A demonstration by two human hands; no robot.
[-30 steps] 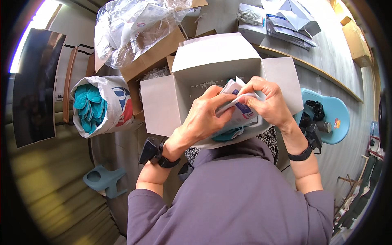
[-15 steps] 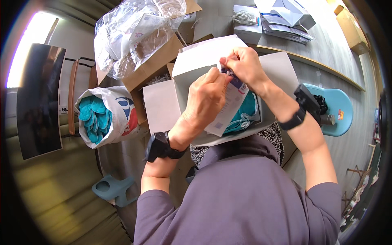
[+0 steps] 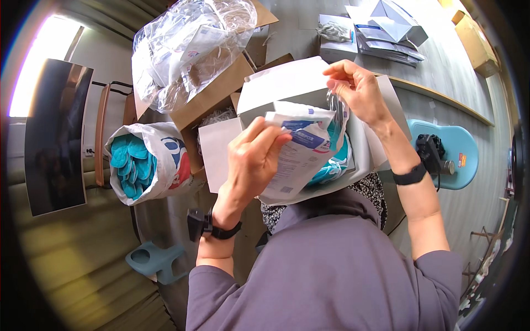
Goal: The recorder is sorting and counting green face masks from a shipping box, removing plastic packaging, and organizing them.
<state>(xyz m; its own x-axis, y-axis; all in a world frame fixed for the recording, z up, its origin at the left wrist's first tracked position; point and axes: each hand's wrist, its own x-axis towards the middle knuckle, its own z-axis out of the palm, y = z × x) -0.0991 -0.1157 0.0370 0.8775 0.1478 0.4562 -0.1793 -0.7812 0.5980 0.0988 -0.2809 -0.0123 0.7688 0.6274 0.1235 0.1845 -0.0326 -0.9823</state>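
My left hand (image 3: 254, 157) is closed, pinching the left edge of a white and blue plastic packet (image 3: 301, 157) held over the open white box (image 3: 292, 77). The packet's upper edge looks torn, with teal showing behind its printed front. At its upper right, my right hand (image 3: 360, 94) is closed, thumb and fingers pinching a clear film part (image 3: 338, 102) of the packet. Below and right of the packet, teal face masks (image 3: 334, 165) with pale loops lie in the box, partly hidden by the packet.
A white plastic bag (image 3: 172, 160) full of teal pieces stands left. Beyond it, a brown carton (image 3: 212, 91) carries crumpled clear plastic bags (image 3: 190, 47). A blue stool (image 3: 466, 149) holding dark items is right. Flattened white boxes (image 3: 386, 41) lie at the far right; a grey-blue stool (image 3: 154, 259) is lower left.
My hands have moved apart, the left down and leftward, the right up and rightward. Between them the packet has spread wider at its top, and its clear film now shows.
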